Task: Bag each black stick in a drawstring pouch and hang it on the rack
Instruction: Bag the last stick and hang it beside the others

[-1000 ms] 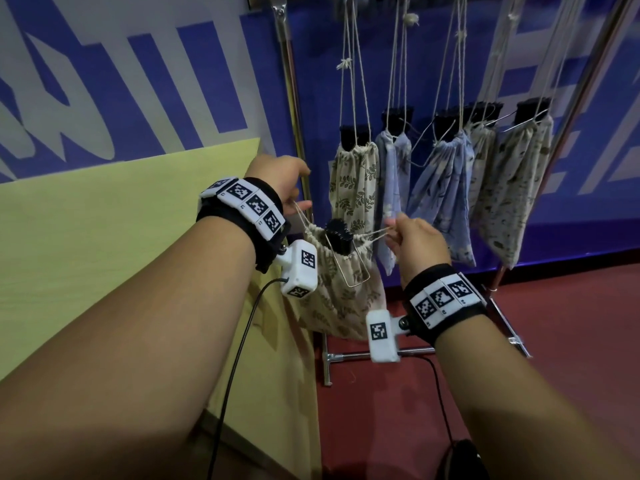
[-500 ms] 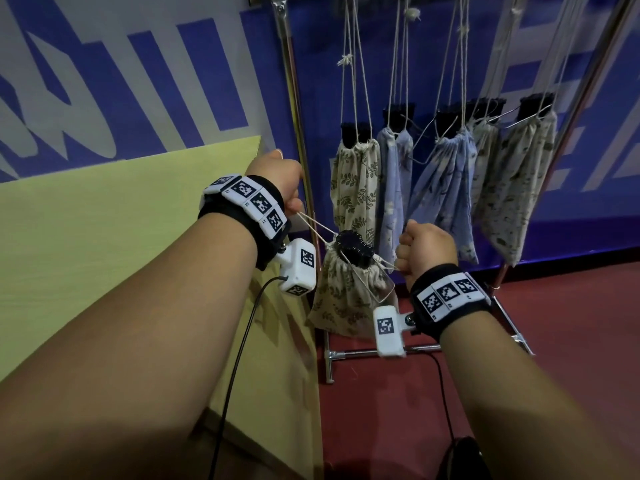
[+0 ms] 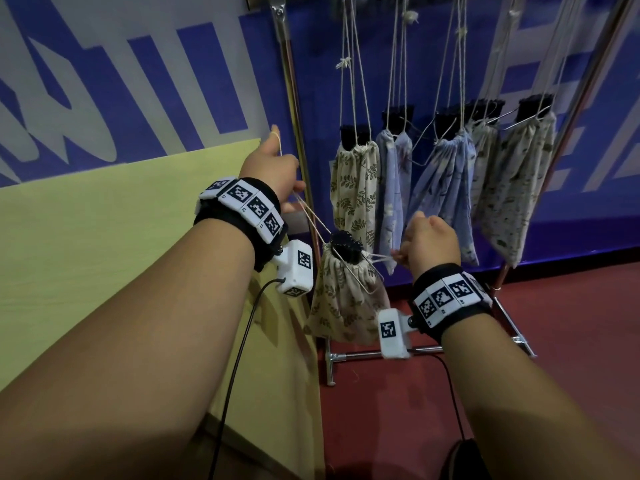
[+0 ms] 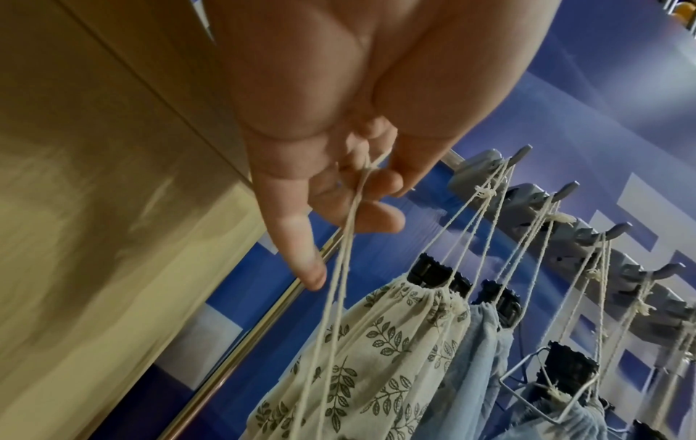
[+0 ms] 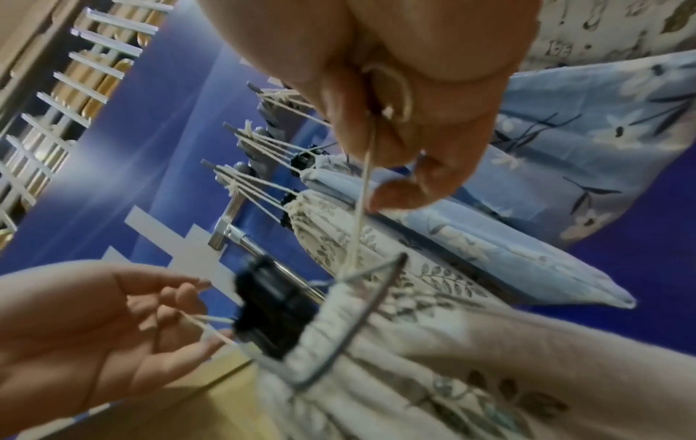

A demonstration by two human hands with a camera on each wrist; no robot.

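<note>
A leaf-print drawstring pouch hangs in the air between my hands, its mouth gathered round a black stick whose ribbed top pokes out. A thin wire loop hangs from the stick. My left hand is raised up and to the left and holds the left drawstring, which runs taut over its curled fingers. My right hand is a fist gripping the right drawstring. In the right wrist view the cord leaves that hand and runs down to the pouch and stick.
Several filled pouches, leaf-print and blue, hang by cords from rack hooks just behind. The rack's left post stands by my left hand, its base bar on the red floor. A yellow-green tabletop lies to the left.
My hands have drawn apart, the left rising up and left, the right pulling right. The cords went taut and the pouch mouth closed round the stick.
</note>
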